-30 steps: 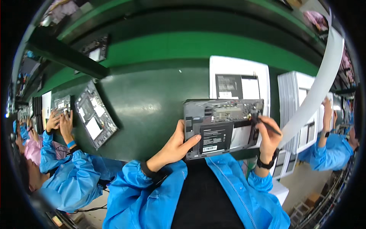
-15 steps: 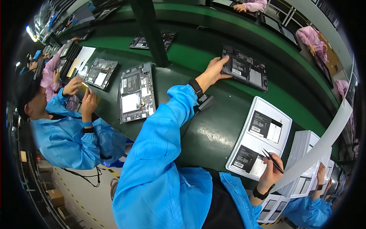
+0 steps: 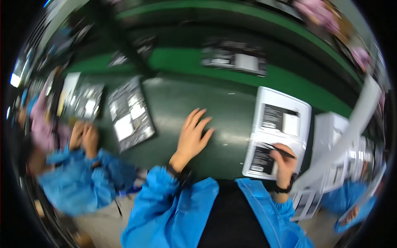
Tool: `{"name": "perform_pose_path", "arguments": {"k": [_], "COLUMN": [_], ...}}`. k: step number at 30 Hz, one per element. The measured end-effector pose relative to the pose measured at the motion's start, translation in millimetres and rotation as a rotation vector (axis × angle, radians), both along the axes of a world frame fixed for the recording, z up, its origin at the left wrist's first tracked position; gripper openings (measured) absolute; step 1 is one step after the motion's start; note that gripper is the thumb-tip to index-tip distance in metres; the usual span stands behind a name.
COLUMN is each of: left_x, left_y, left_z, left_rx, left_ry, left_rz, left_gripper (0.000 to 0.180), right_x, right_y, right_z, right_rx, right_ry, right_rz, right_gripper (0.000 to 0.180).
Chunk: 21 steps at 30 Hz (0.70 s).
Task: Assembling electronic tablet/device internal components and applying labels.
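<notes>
My left hand (image 3: 192, 138) hovers or rests over the dark green worktop (image 3: 223, 161), fingers spread and nothing in them. Black tweezers (image 3: 282, 151) are gripped in my right hand (image 3: 285, 167), above the lower part of a white tray (image 3: 303, 124). In that tray lie two flat black-and-silver battery packs, an upper one (image 3: 273, 118) and a lower one (image 3: 261, 159) partly covered by my right hand. An opened laptop base (image 3: 233, 58) with its inner parts showing sits on the green belt (image 3: 178, 60) beyond my hands. The picture is blurred by motion.
Another opened laptop base (image 3: 131, 115) lies left of my left hand. A co-worker in blue (image 3: 82, 182) sits at the left, hands together near a further laptop base (image 3: 87, 101). White trays (image 3: 331, 153) are stacked at right, behind a hanging pale strip (image 3: 351, 136). A dark post (image 3: 120, 41) rises at the back.
My left hand has let go of the laptop base on the belt and drawn back over the worktop. The view has turned. My right hand still holds the tweezers over the tray.
</notes>
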State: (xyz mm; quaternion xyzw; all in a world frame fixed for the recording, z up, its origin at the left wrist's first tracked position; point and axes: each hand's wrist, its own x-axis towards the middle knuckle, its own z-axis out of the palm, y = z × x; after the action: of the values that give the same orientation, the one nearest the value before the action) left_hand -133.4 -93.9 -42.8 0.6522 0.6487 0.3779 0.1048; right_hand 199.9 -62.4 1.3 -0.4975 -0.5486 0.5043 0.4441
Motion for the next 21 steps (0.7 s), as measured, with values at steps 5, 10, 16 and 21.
{"name": "perform_pose_path", "arguments": {"k": [5, 10, 16, 21], "left_x": [39, 55, 110, 132], "left_y": [-3, 41, 82, 79], "left_z": [15, 15, 29, 16], "left_rx": [-0.182, -0.203, -0.17, -0.072], "left_ry": [0.075, 0.082, -0.104, 0.139], "left_rz": [-0.177, -0.439, -0.394, -0.565], "left_gripper": [0.057, 0.072, 0.065, 0.062], "right_x": [-16, 1, 40, 70], "right_y": [12, -8, -44, -65], "right_z": [2, 9, 31, -2], "right_rx": [0.096, 0.141, 0.297, 0.137], "right_ry": [0.012, -0.029, -0.147, -0.207], "right_rz": [0.099, -0.119, -0.199, -0.368], "right_gripper": [0.019, 0.011, 0.019, 0.023]}}
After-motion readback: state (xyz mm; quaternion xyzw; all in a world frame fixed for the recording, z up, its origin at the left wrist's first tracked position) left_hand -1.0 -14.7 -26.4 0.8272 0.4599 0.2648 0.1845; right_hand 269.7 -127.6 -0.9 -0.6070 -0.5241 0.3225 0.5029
